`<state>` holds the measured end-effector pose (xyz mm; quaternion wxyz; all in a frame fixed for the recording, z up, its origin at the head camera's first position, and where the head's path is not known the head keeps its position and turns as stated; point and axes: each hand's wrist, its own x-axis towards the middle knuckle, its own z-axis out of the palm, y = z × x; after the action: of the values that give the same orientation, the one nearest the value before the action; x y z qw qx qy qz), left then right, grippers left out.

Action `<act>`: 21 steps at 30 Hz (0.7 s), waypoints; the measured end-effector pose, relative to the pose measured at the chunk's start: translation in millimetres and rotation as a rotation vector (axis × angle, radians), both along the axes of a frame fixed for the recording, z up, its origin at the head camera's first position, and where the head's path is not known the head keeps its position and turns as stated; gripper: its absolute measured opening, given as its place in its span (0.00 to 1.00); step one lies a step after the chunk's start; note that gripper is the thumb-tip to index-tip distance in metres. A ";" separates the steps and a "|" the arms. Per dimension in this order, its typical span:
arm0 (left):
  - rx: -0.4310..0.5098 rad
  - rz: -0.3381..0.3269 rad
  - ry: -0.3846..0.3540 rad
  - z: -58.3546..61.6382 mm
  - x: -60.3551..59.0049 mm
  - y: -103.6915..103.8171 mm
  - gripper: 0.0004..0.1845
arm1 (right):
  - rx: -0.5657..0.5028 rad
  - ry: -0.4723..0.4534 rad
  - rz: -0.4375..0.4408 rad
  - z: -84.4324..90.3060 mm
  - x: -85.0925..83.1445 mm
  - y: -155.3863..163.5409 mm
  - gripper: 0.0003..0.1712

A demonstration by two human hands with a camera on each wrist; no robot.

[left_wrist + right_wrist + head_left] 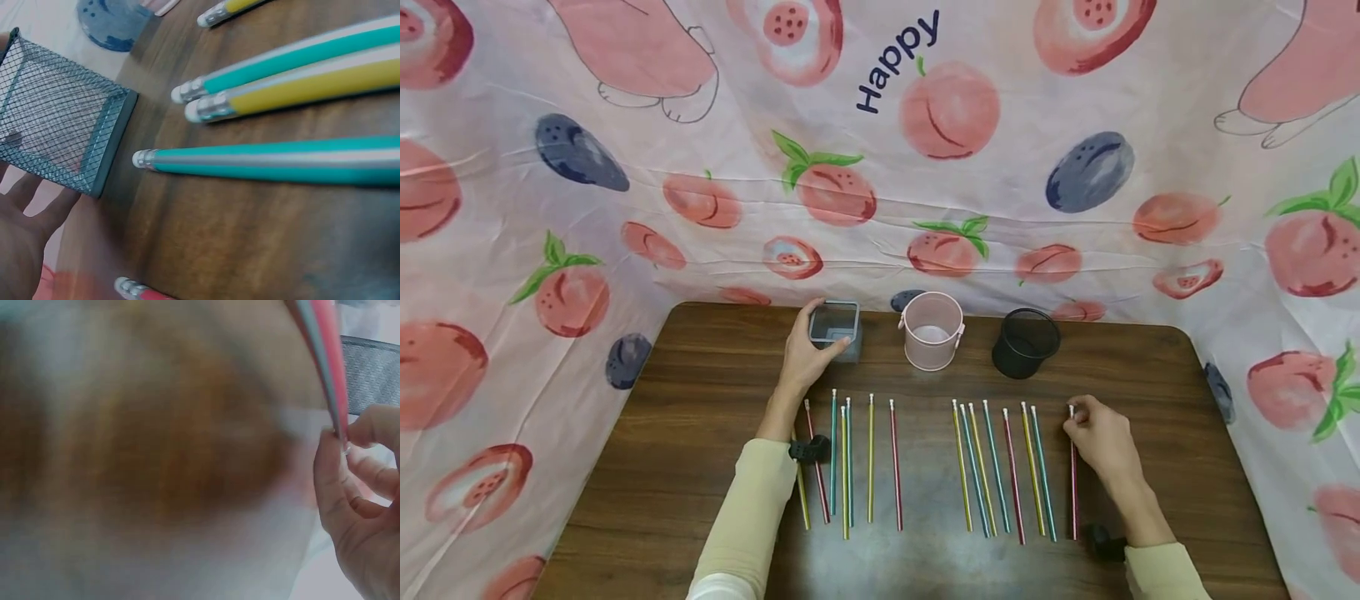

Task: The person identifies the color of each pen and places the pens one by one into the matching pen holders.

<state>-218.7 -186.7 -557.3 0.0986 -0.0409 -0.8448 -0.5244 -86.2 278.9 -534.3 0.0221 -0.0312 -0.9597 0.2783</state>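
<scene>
the brown table (685,467) ended in a rounded far edge close behind the three holders, and fruit-print cloth (512,250) rose on three sides, so the only open wood lay along the left and right margins and in the gap between the two rows of pencils. the left hand (805,358) had its fingers curled round the square mesh holder (835,327) at the back left, just beyond the left row of pencils (850,462). the right hand (1101,442) pinched the eraser end of a red pencil (1073,483) at the far right of the right row (1000,467), its tip end still low at the table.

the left wrist view alone showed the holder's mesh (59,125) up close, with teal and yellow eraser ends (203,106) just beside it. the right wrist view, mostly blurred, showed fingertips (369,431) closed on the red pencil's (328,369) end.

a pink bucket holder (932,332) and a black mesh cup (1026,342) stood between and behind the hands, apart from both.
</scene>
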 end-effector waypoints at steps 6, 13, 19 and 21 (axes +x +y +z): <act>-0.029 -0.021 -0.026 3.8 -6.2 -1.1 0.46 | -0.105 0.100 -0.069 21.8 -6.7 -4.0 0.13; 0.023 -0.141 -0.124 9.8 -17.3 -7.5 0.47 | -0.222 0.185 -0.124 30.4 -9.8 -17.5 0.15; 0.025 -0.147 -0.138 8.0 -20.3 -8.9 0.46 | -0.457 0.294 -0.162 34.0 -16.5 -35.6 0.15; 0.056 -0.155 -0.144 6.9 -21.5 -9.5 0.46 | -0.519 0.333 -0.169 36.8 -19.7 -42.7 0.15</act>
<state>-240.2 -196.2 -550.4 -0.0018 -0.0655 -0.8291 -0.5553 -105.9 236.2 -497.5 0.1931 -0.0695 -0.8340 0.5122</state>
